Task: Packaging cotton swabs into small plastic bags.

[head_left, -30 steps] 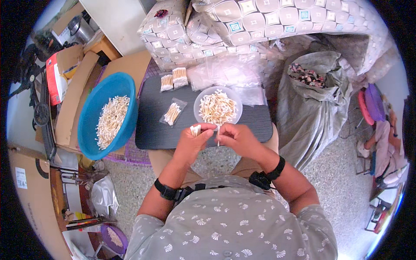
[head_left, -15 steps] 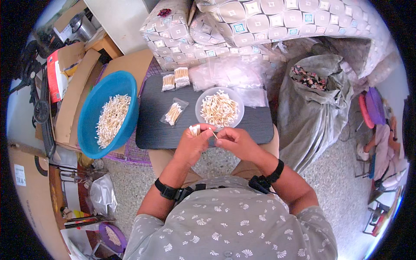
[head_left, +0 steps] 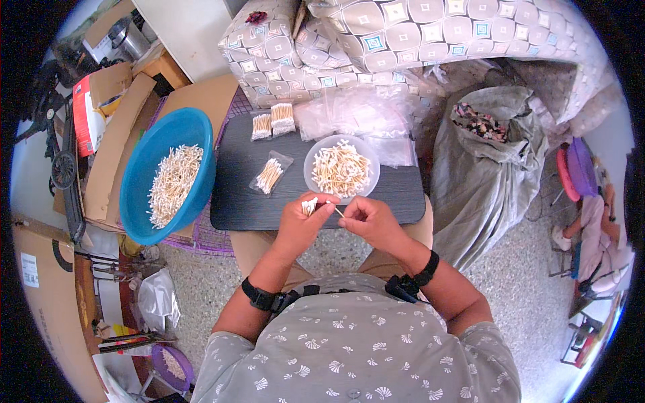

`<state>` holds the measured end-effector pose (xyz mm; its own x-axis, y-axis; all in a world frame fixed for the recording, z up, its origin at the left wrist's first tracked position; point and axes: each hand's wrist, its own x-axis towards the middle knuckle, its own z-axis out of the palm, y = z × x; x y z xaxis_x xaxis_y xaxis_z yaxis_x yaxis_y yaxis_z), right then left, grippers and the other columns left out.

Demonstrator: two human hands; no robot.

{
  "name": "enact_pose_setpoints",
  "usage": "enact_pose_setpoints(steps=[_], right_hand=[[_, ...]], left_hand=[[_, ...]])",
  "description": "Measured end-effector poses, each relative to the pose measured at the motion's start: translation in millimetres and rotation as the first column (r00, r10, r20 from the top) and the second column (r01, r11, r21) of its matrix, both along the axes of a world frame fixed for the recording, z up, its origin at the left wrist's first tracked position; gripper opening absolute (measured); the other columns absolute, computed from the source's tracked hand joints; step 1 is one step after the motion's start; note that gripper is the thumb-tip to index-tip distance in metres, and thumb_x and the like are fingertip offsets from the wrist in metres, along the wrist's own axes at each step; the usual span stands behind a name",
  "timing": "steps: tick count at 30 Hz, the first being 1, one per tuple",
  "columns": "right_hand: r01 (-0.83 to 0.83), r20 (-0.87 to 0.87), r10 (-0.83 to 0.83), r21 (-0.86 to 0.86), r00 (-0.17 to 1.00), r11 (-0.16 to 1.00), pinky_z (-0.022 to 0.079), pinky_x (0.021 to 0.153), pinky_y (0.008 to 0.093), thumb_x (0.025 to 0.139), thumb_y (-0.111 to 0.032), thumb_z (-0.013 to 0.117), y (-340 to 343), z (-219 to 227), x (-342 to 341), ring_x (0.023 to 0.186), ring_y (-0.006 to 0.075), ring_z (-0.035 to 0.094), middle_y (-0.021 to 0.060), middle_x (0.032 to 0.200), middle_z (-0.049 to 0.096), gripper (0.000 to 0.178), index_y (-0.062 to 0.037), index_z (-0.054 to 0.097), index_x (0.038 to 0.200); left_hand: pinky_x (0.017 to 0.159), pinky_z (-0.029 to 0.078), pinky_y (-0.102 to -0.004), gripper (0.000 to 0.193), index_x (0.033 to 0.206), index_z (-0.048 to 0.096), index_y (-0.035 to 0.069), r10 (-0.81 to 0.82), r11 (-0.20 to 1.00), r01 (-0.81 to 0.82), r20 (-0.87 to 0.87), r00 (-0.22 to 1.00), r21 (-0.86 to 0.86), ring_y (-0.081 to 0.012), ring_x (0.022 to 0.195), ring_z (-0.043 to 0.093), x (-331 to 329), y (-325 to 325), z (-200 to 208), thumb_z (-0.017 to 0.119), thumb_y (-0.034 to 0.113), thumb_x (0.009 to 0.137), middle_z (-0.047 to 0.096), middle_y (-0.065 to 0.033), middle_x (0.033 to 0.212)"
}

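My left hand [head_left: 299, 227] is closed round a small bunch of cotton swabs [head_left: 309, 205], their white tips poking up past the fingers. A single cotton swab [head_left: 339, 211] slants between the two hands, and the fingers of my right hand [head_left: 373, 223] pinch its lower end. Just beyond the hands, a white round bowl [head_left: 308, 176] holds a heap of loose swabs [head_left: 341, 168]. Left of the bowl lies a clear bag of swabs [head_left: 270, 173] on the dark tabletop [head_left: 238, 205]. Two more swab packs [head_left: 282, 118] sit near the far edge.
A large blue basin [head_left: 131, 201] with many swabs leans at the left, beside cardboard [head_left: 111, 161]. Clear plastic bags [head_left: 356, 111] are piled at the table's back right. A grey cloth sack [head_left: 487, 181] stands to the right, and a patterned sofa [head_left: 430, 40] lies beyond.
Both hands have shifted slightly to the right. The bunch in my left hand shows its tips at a different angle, and the single swab remains between the hands.
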<state>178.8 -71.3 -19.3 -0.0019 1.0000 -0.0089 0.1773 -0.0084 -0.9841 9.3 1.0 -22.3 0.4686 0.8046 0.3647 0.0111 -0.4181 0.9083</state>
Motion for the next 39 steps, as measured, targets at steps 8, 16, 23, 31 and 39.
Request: enact_pose_setpoints(steps=[8, 16, 23, 31, 39], right_hand=[[0.003, -0.158, -0.006, -0.018, 0.987, 1.0, 0.042, 0.056, 0.0228, 0.084, -0.019, 0.065, 0, -12, 2, 0.064, 0.0047, 0.05, -0.0023, 0.07, 0.059, 0.017, -0.0028, 0.063, 0.086], [0.032, -0.113, -0.032, -0.002, 0.993, 0.999, 0.042, 0.056, 0.0224, 0.08, -0.013, 0.069, 3, -10, -5, 0.063, 0.0048, 0.05, -0.002, 0.071, 0.06, 0.012, -0.0027, 0.062, 0.083], [0.012, -0.135, -0.015, -0.022, 0.991, 1.0, 0.044, 0.057, 0.0227, 0.08, -0.012, 0.069, 6, -15, -12, 0.063, 0.0054, 0.052, -0.0011, 0.071, 0.06, 0.012, -0.0028, 0.063, 0.084], [0.1, 0.167, -0.121, 0.128, 0.979, 0.987, 0.047, 0.062, 0.0291, 0.082, -0.013, 0.063, 27, 1, 11, 0.07, 0.0161, 0.059, 0.0076, 0.081, 0.063, 0.012, -0.004, 0.062, 0.09], [-0.053, 0.645, -0.133, 0.26, 0.753, 0.964, 0.048, 0.067, 0.0401, 0.079, -0.013, 0.061, 63, 3, 17, 0.079, 0.0323, 0.059, 0.0128, 0.086, 0.057, 0.011, -0.0072, 0.061, 0.088]], left_hand=[[0.043, 0.027, -0.0183, 0.013, 0.095, 0.066, 0.006, -0.003, 0.794, 0.036, 0.054, 0.999, -0.607, -0.0002, 0.05, 0.035, -4, -9, 29, 0.063, 0.017, 0.087, 0.052, 0.0073, 0.067], [0.046, 0.031, -0.0184, 0.013, 0.091, 0.062, 0.007, -0.049, 0.837, 0.055, 0.026, 0.998, -0.544, -0.0017, 0.053, 0.04, 2, -10, 13, 0.061, 0.02, 0.087, 0.051, 0.0072, 0.065], [0.046, 0.032, -0.0193, 0.025, 0.085, 0.059, 0.006, -0.118, 0.804, 0.135, 0.067, 0.991, -0.579, -0.0037, 0.052, 0.041, -3, -6, 7, 0.049, 0.027, 0.094, 0.051, 0.004, 0.064], [0.052, 0.041, -0.0257, 0.033, 0.088, 0.058, 0.004, 0.083, 0.71, 0.166, 0.315, 0.945, -0.684, -0.0116, 0.058, 0.051, -15, 6, 0, 0.045, 0.034, 0.096, 0.056, -0.0024, 0.07], [0.048, 0.037, -0.0233, 0.023, 0.098, 0.057, 0.005, 0.207, 0.51, 0.378, 0.537, 0.818, -0.773, -0.0091, 0.054, 0.044, -26, 13, -4, 0.049, 0.026, 0.095, 0.053, -0.0012, 0.071]])
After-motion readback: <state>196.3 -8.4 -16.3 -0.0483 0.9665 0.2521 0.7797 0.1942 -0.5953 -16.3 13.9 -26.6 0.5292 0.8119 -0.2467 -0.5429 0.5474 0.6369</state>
